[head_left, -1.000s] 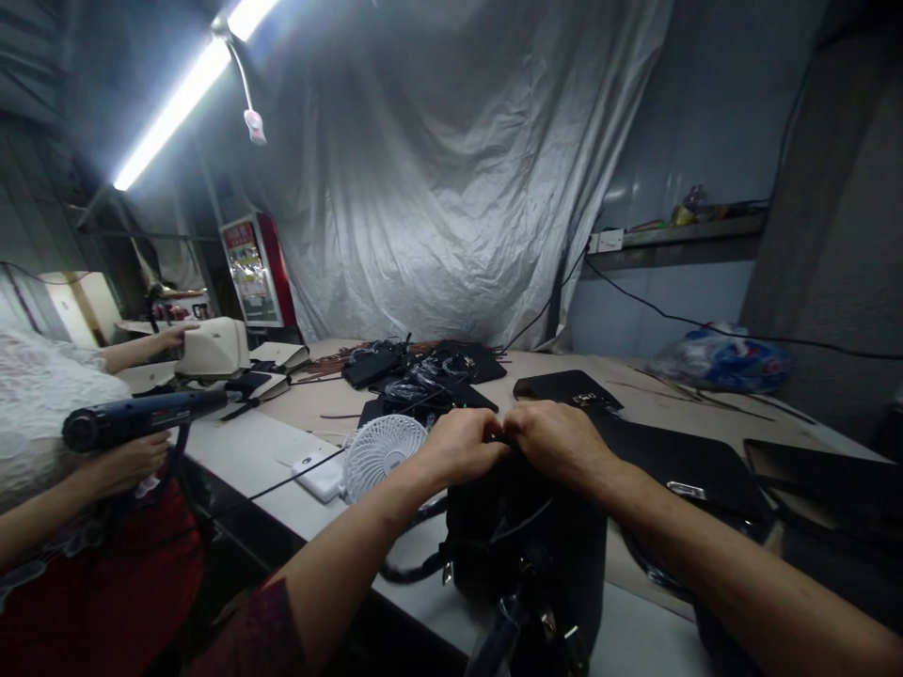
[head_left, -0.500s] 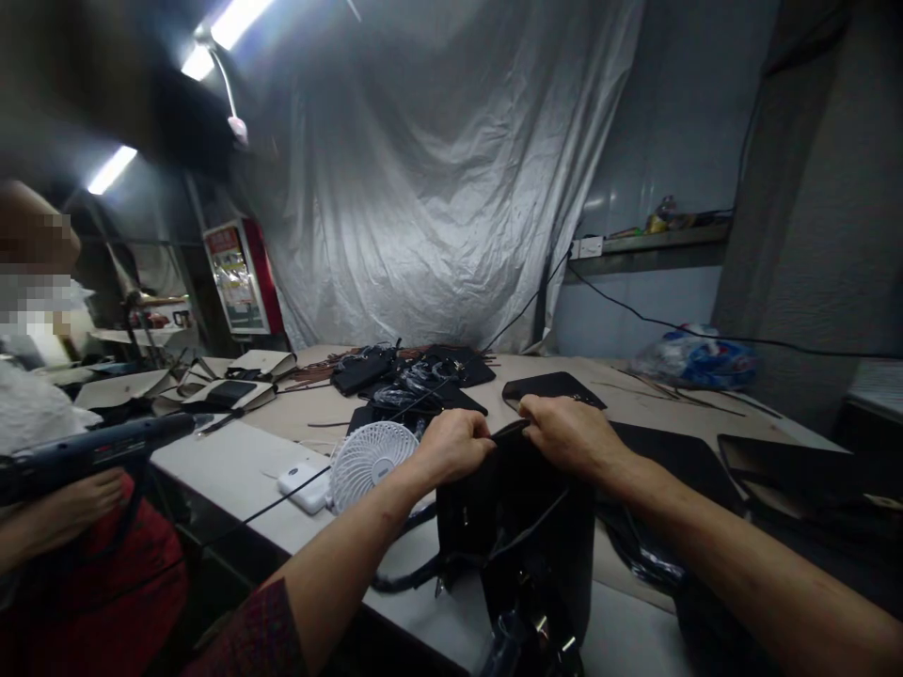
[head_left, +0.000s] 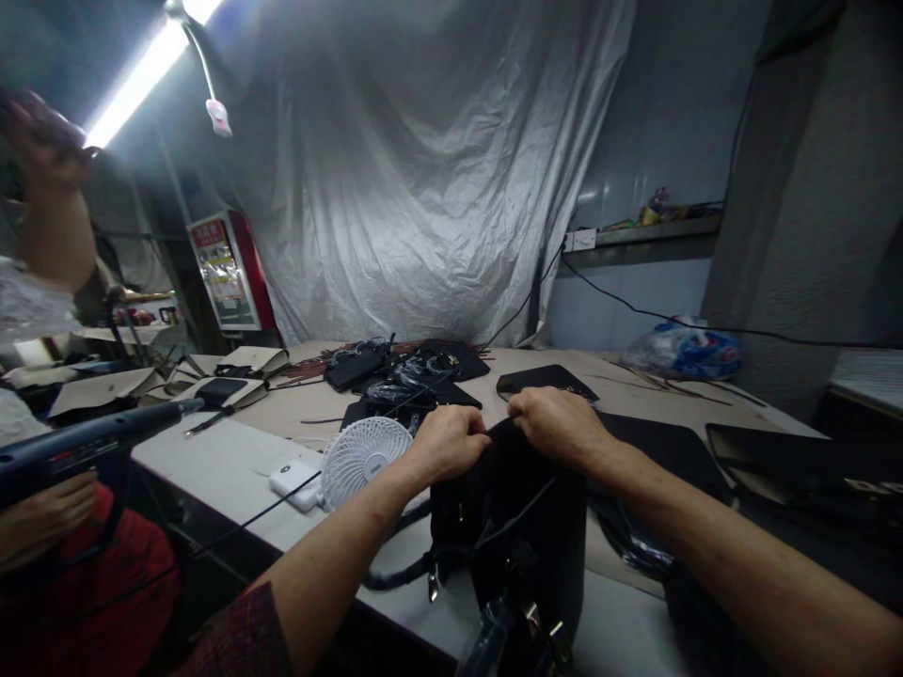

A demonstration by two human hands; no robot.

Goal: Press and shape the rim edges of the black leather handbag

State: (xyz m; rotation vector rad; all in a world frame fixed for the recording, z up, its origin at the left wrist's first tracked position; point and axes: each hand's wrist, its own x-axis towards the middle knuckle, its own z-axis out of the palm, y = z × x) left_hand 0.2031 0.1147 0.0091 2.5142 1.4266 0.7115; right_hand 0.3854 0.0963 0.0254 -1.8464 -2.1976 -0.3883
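While the left hand (head_left: 451, 440) grips the bag's top edge with curled fingers, the right hand (head_left: 554, 421) pinches the rim just across from it. Bag (head_left: 529, 545) is black, upright at the near edge of the table (head_left: 621, 616), mouth open toward the camera, strap (head_left: 399, 575) looping out left, metal clasps (head_left: 546, 628) low on the front. White fan (head_left: 363, 461) stands just left, beside a white box (head_left: 294, 482). Black pile (head_left: 405, 371) lies beyond the hands; black panels (head_left: 656, 451) lie right. Far left, a co-worker's hand (head_left: 53, 517) holds a dark gun-shaped tool (head_left: 91, 447).
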